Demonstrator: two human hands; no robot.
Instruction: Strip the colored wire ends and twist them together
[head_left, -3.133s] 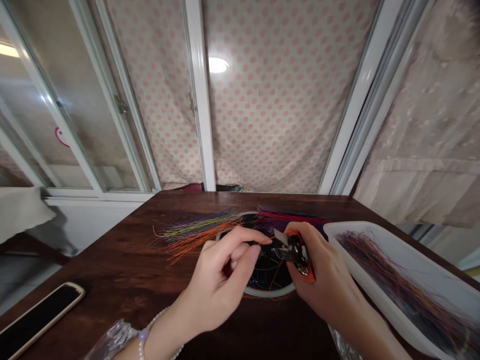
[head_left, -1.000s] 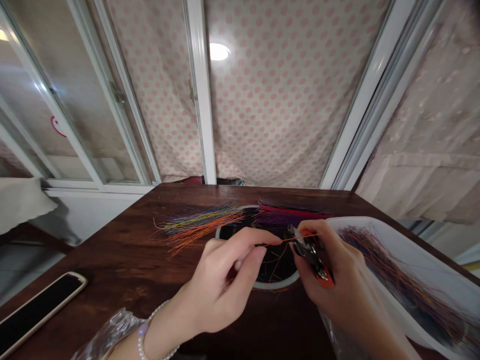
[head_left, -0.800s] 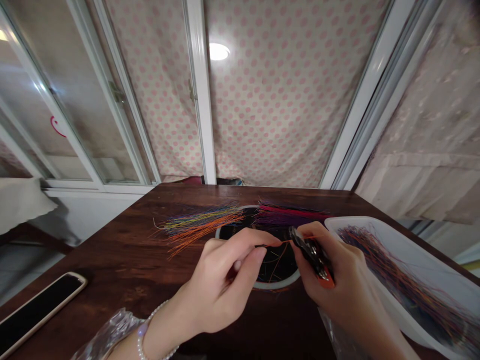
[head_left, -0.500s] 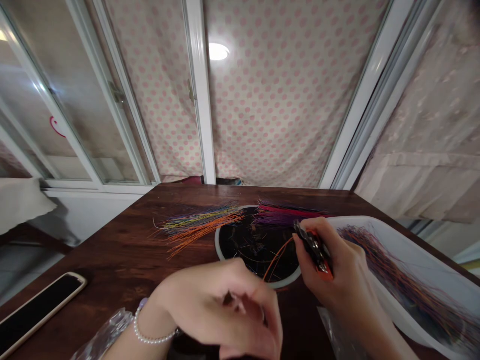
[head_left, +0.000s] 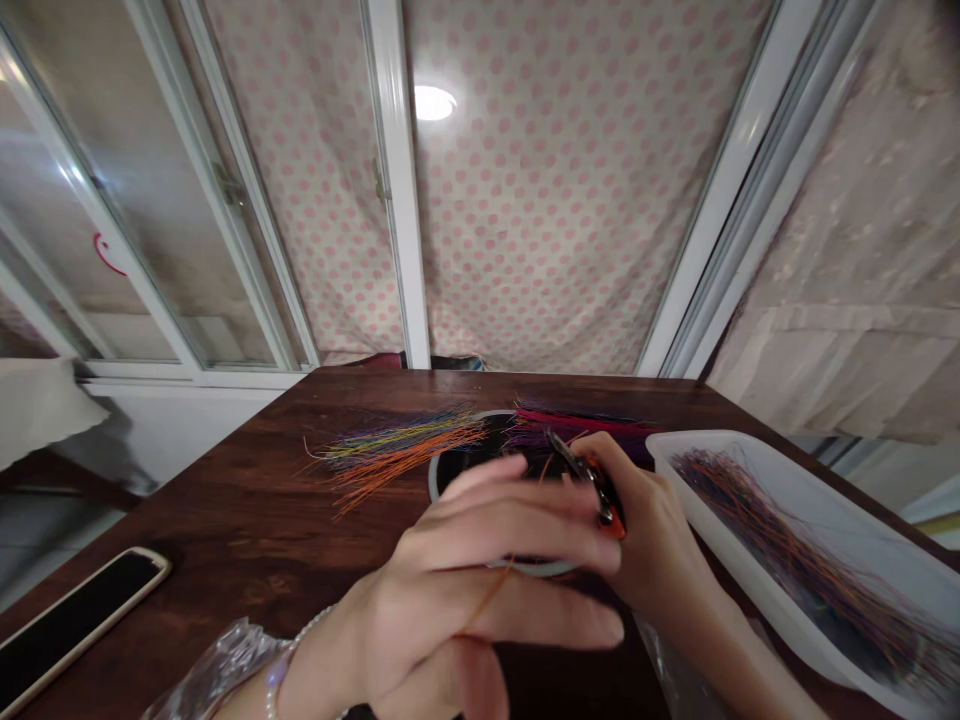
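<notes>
My left hand [head_left: 472, 570] is in front of the round black dish, its fingers stretched out and apart, with a thin orange wire [head_left: 491, 595] lying across them. My right hand [head_left: 637, 510] is closed around orange-handled pliers [head_left: 592, 480], whose dark jaws point up and left over the dish. The left fingertips overlap the pliers in view; whether they touch is unclear. Behind the hands, the dish with a pale rim [head_left: 433, 480] is partly covered. Orange wires [head_left: 409, 465] and yellow-blue ones fan out at its left, and red and purple wires [head_left: 577, 422] lie at its right.
A white tub [head_left: 750, 450] holding many mixed wires [head_left: 795, 550] stands at the right of the brown table [head_left: 255, 490]. A phone [head_left: 75, 625] lies at the left edge. Clear plastic [head_left: 225, 665] sits by my left wrist. Curtained windows are behind.
My left hand has opened from a curled shape, its fingers reaching right. My right hand and the pliers have shifted slightly left.
</notes>
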